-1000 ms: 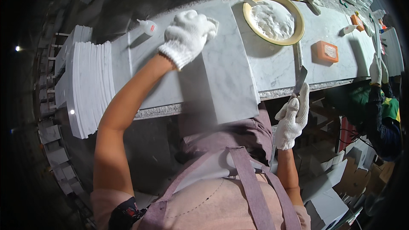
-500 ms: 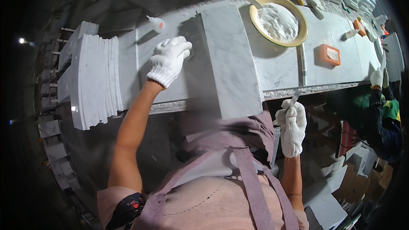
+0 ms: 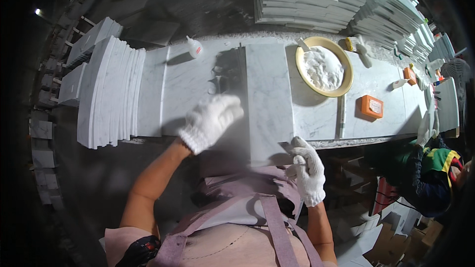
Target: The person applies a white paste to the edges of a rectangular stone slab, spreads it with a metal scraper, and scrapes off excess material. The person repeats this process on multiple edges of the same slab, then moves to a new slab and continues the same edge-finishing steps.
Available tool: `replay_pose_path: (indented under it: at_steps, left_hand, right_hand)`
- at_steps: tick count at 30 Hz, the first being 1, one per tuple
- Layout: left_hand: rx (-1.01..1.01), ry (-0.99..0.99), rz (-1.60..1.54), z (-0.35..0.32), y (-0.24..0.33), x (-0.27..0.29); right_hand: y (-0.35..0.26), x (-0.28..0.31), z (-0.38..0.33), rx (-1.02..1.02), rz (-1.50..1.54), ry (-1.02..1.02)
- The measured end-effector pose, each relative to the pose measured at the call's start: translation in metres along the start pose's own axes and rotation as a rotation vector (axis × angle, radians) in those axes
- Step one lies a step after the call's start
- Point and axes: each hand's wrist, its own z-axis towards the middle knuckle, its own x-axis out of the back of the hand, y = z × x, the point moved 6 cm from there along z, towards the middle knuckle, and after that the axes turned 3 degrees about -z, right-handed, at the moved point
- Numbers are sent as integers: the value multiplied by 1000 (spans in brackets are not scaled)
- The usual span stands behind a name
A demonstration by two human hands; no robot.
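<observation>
Right hand (image 3: 308, 174), knit-gloved, grips flat blade (image 3: 286, 146). Left hand (image 3: 213, 122) blurred, can't tell grip; beside grey-veined slab (image 3: 269, 99). Red print (image 3: 198, 50) on bottle (image 3: 193, 46), pale label (image 3: 376, 107) on orange box (image 3: 365, 105): unreadable.

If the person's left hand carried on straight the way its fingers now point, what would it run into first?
Most likely the near side of the grey-white slab, just to the right of the fingertips. The left hand is blurred and its height is unclear, so it might pass over instead.
</observation>
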Motion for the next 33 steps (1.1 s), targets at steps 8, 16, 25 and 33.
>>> replay_pose_path:
  at_steps: [8, 16, 25, 33]
  left_hand:
    - [529, -301, -141, -40, -3, -53]
    - [587, -67, -528, -62, -18, -83]
    - [768, -221, -661, -64, -5, -62]
    - [497, 108, -979, -94, 2, -6]
  right_hand:
    - [-20, -3, -5, 219, -300, -29]
    - [-25, -21, -14, 329, -495, -26]
    - [-4, -35, -23, 49, -95, -175]
    - [12, -9, -23, 77, 179, 219]
